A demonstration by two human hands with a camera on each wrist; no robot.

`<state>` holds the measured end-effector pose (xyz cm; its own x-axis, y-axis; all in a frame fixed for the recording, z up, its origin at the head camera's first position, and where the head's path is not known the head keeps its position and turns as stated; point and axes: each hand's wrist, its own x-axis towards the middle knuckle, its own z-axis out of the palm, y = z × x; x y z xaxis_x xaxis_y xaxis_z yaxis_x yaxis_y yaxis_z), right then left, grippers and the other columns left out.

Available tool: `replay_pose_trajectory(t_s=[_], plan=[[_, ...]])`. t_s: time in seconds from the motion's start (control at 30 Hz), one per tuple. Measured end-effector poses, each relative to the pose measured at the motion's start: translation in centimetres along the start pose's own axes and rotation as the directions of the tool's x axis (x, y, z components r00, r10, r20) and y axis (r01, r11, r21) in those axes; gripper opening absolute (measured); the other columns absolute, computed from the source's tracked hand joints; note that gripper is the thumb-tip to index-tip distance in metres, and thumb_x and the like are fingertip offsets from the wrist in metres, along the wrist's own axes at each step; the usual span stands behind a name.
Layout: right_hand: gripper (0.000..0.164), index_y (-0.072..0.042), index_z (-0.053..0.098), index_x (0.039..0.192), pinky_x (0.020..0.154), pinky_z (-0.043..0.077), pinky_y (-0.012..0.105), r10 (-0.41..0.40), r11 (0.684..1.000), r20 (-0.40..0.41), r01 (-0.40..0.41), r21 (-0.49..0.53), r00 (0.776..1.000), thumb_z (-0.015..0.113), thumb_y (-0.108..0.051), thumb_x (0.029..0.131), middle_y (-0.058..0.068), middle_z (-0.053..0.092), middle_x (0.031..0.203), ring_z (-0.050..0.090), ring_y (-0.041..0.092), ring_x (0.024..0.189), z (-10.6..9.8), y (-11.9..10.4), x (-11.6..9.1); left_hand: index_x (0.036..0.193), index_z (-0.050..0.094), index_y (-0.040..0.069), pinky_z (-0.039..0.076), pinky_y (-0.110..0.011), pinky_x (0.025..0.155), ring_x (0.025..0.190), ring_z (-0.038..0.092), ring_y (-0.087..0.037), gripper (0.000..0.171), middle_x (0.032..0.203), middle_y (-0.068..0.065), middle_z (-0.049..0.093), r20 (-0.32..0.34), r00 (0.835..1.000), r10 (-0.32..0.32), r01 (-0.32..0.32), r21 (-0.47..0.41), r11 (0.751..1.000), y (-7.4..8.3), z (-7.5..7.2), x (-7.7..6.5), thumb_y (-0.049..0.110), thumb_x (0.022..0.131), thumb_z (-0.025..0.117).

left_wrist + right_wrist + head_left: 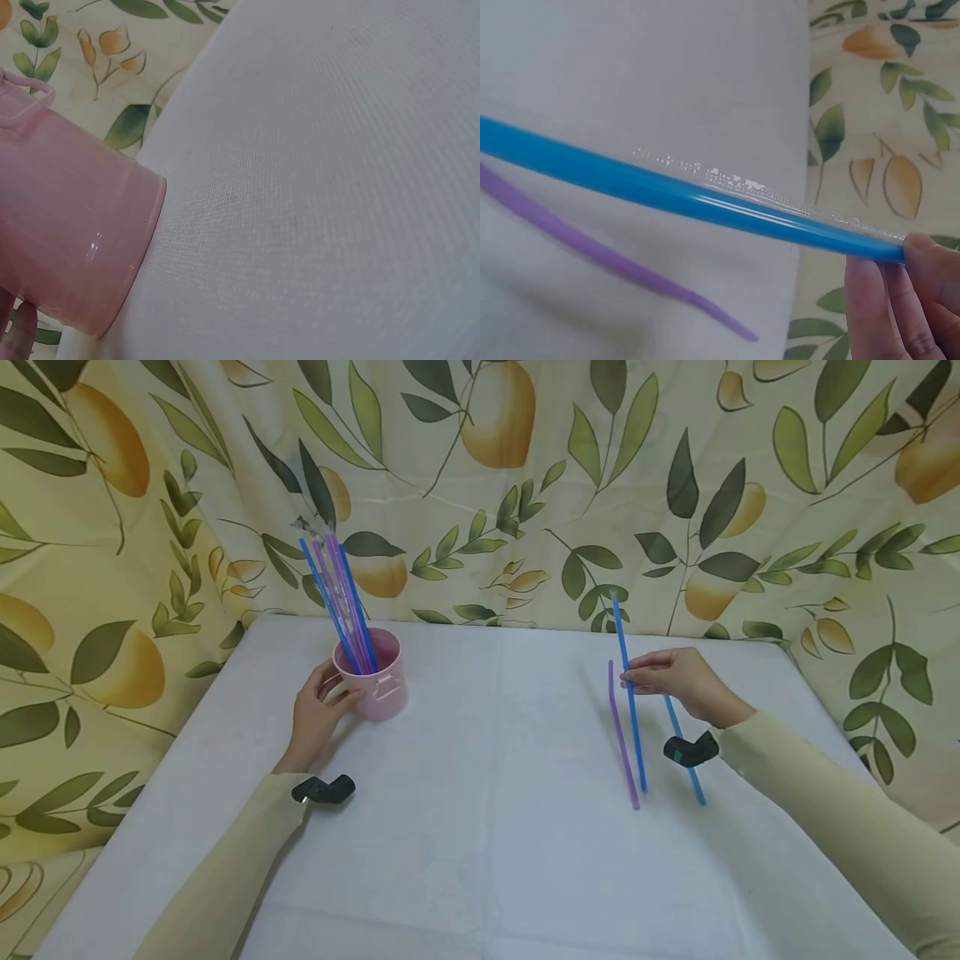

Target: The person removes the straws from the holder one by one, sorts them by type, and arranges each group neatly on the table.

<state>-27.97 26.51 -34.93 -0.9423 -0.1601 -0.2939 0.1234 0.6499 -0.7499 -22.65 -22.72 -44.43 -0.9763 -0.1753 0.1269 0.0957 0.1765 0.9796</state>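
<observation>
Blue straw (636, 735), pinched by right fingers (868, 307), might be dropped if its wrapper (739, 181) slips; pink cup (384, 705) is gripped by left fingers (21, 334).

At frame left we note a pink cup (67, 214), handle (46, 102) toward upper left, base meeting the white surface (315, 180). Left hand (20, 332), mostly cropped, touches it low. Beyond, we see leaf-patterned cloth (127, 75).

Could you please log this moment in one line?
Left hand: grips pink plastic cup of plastic straws; right hand: pinches wrapped blue straw; white table: purple straw, another blue straw
</observation>
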Motion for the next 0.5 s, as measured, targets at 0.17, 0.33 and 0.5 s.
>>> replay_pose_trajectory(t_s=[0.17,0.33,0.5], plan=[[0.050,0.006,0.051,0.128,0.102,0.045,0.045,0.030,1.000,0.013,-0.030,0.005,0.999,0.061,-0.026,0.091,0.006,0.071,0.107,0.070,0.007,0.088,-0.2,1.6,0.4,0.143,0.035,0.006,0.044,-0.033,0.108,0.132,0.043,-0.026,0.070,0.143,-0.013,0.042,-0.004,1.000,0.019,-0.019,-0.013,1.000,-0.2,-0.1,0.0,0.012,0.083,0.070],[0.052,0.008,0.048,0.130,0.101,0.045,0.043,0.061,0.998,0.021,-0.062,0.032,0.998,0.061,-0.024,0.092,0.004,0.071,0.105,0.068,0.002,0.083,-0.8,3.2,0.8,0.143,0.035,0.006,0.043,-0.033,0.109,0.132,0.042,-0.026,0.069,0.143,-0.013,0.042,0.001,1.000,0.029,-0.029,-0.031,0.999,-0.3,-0.1,0.0,0.010,0.084,0.070],[0.052,0.011,0.045,0.131,0.098,0.049,0.039,0.096,0.994,0.025,-0.097,0.046,0.995,0.060,-0.021,0.092,-0.003,0.071,0.096,0.067,0.000,0.080,-1.8,4.5,0.9,0.143,0.035,0.007,0.043,-0.034,0.110,0.132,0.041,-0.027,0.069,0.143,-0.013,0.041,0.012,0.999,0.033,-0.033,-0.029,0.999,-0.3,-0.1,0.0,0.011,0.084,0.070]])
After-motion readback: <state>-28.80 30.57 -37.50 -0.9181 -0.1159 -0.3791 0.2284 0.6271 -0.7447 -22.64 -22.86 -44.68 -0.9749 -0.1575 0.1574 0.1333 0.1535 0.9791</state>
